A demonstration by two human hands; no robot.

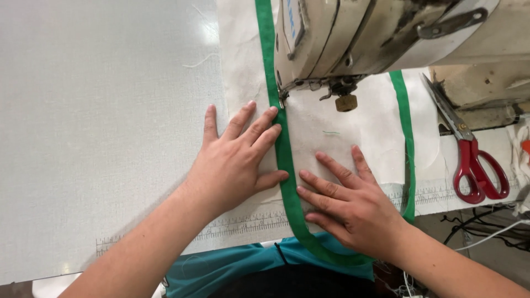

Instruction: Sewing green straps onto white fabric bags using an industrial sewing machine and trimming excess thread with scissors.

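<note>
Both hands flat, fingers spread, nothing gripped. The left hand (234,160) presses the white cloth (331,138) with fingertips on the green tape (284,160); the right hand (353,207) lies open on the cloth just beside it. The tape runs under the machine (353,33), down the cloth and loops off the table's near edge. The white table (99,121) has a ruler strip (243,223) along that edge. Red scissors (472,160) lie toward the right edge.

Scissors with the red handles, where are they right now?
In the head view the red-handled scissors lie at the right edge of the table, beside the sewing machine base, beyond the right hand, untouched.
</note>
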